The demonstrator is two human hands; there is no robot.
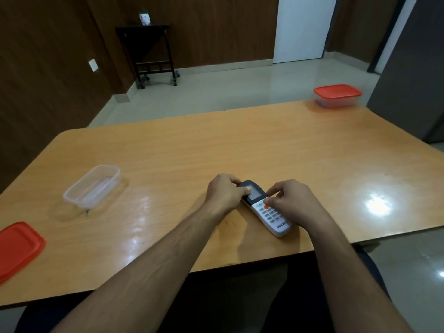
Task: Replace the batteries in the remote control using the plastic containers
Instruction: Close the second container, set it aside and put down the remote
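Note:
A white remote control (270, 213) with a dark screen end lies face up on the wooden table (168, 159), near the front edge. My left hand (224, 192) grips its dark top end from the left, thumb on the screen. My right hand (292, 200) holds its right side, fingertips at the orange button. An open clear plastic container (92, 186) stands at the left, and its inside looks bare. Its red lid (18, 248) lies apart at the table's left front edge. A second container, shut with a red lid (337, 95), stands at the far right corner.
A dark side table (151, 51) on castors stands by the wood-panelled wall beyond the table. A grey cabinet side (413, 80) rises just right of the far container. My dark-clothed lap shows under the front edge.

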